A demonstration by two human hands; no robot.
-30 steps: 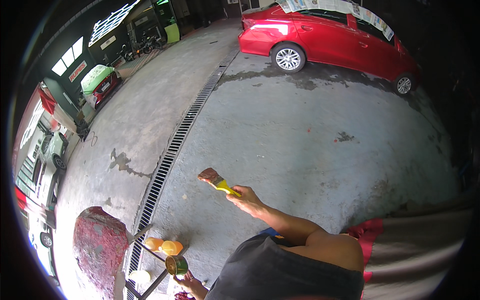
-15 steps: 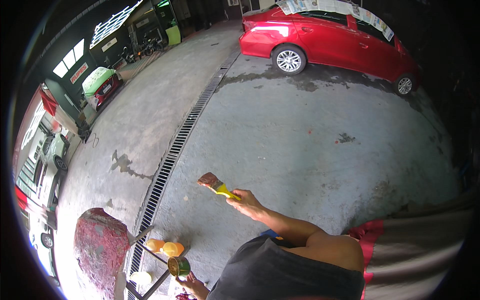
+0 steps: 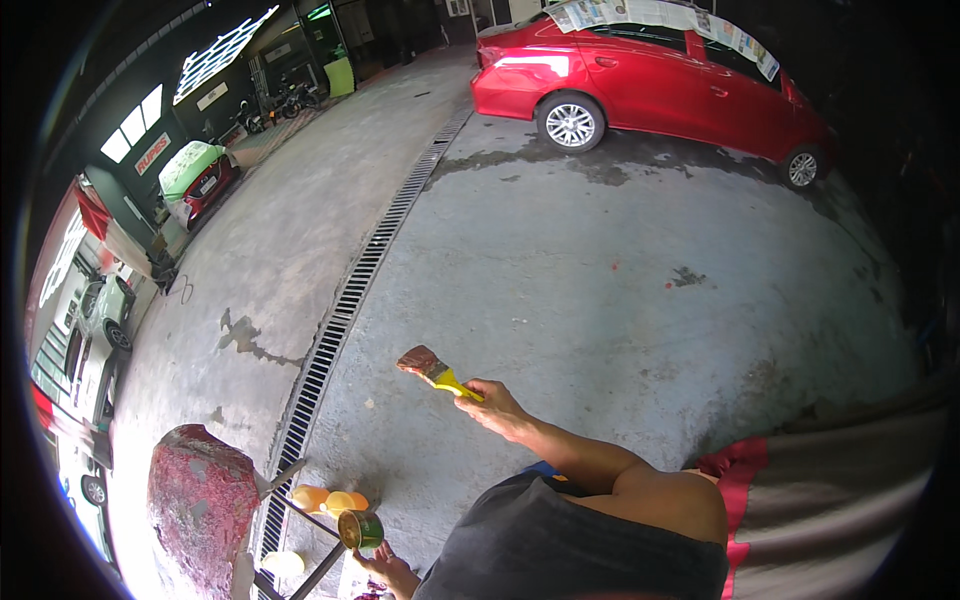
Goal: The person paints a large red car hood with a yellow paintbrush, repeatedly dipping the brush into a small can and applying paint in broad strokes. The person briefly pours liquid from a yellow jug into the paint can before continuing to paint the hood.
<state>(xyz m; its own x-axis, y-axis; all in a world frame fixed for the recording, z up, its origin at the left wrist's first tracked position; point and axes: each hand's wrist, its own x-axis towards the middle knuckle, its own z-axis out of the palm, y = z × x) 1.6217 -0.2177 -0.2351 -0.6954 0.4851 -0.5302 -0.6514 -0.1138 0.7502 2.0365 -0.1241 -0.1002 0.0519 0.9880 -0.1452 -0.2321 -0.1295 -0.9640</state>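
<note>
My right hand [image 3: 490, 405] is closed round the yellow handle of a paintbrush [image 3: 437, 372], held out over the floor. The brush's bristles are reddish brown and point up and left. Lower down, my left hand [image 3: 385, 570] holds an open green tin [image 3: 360, 530] with brownish contents, its mouth tilted to the left. Left of the tin, a worn, mottled red and grey curved piece [image 3: 200, 490] rests beside a metal stand [image 3: 315, 572]. It looks like a vehicle part, though its exact kind is unclear.
Orange-yellow plastic containers [image 3: 330, 499] and a pale tub [image 3: 283, 564] sit near the stand. A floor drain grate [image 3: 350, 290] runs away from me. Beyond is a red car [image 3: 650, 85] with newspaper on its roof. A grey and red curtain [image 3: 830, 510] hangs at right.
The view has shifted slightly, so the red car and floor sit a little further left. Both hands keep their hold on the paintbrush and the tin.
</note>
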